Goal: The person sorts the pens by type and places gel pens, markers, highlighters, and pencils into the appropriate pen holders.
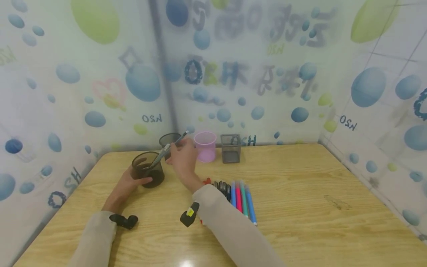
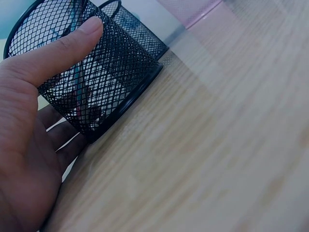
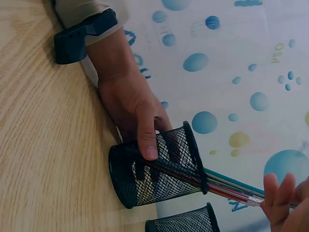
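Note:
My left hand [image 1: 128,180] grips a round black mesh pen cup [image 1: 157,178] from its left side. In the left wrist view the thumb lies across the mesh, with the other fingers round the far side. My right hand [image 1: 184,157] pinches a bundle of slim pencils [image 1: 162,152] by their upper part. Their lower ends slant down inside the cup, visible through its mesh in the right wrist view. The bundle shows teal, pale and red shafts [image 3: 224,187].
Behind the held cup stands another black mesh cup [image 3: 186,223]. To its right are a pink cup [image 1: 205,151] and a square grey mesh cup [image 1: 231,154]. Several colored pens [image 1: 238,196] and black pens [image 1: 222,187] lie in a row by my right forearm. Patterned curtains surround the table.

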### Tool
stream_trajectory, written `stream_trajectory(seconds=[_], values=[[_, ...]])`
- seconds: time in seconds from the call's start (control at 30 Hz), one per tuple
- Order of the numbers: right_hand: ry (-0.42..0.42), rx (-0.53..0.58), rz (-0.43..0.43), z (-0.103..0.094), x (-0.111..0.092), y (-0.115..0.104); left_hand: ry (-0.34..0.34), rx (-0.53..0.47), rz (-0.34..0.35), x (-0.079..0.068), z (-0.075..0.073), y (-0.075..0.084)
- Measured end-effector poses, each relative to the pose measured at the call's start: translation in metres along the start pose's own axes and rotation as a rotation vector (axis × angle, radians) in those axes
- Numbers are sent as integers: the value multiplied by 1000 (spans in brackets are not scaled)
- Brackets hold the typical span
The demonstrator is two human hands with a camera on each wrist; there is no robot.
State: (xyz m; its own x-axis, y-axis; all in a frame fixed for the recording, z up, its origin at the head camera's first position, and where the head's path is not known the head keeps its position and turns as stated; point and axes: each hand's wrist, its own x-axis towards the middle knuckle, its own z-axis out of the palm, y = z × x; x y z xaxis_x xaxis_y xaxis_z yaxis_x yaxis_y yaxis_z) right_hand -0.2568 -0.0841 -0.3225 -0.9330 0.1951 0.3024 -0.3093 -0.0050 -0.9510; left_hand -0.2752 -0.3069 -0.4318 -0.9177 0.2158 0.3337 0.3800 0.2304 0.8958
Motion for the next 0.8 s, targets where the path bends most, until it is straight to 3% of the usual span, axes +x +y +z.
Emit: stream_trajectory(seconds=[0.33, 0.8], values=[[-30, -78, -20, 10, 1, -1, -3, 14, -19, -1, 0, 3], [-60, -170, 32, 15, 1, 7, -6, 12, -17, -1, -1, -1]])
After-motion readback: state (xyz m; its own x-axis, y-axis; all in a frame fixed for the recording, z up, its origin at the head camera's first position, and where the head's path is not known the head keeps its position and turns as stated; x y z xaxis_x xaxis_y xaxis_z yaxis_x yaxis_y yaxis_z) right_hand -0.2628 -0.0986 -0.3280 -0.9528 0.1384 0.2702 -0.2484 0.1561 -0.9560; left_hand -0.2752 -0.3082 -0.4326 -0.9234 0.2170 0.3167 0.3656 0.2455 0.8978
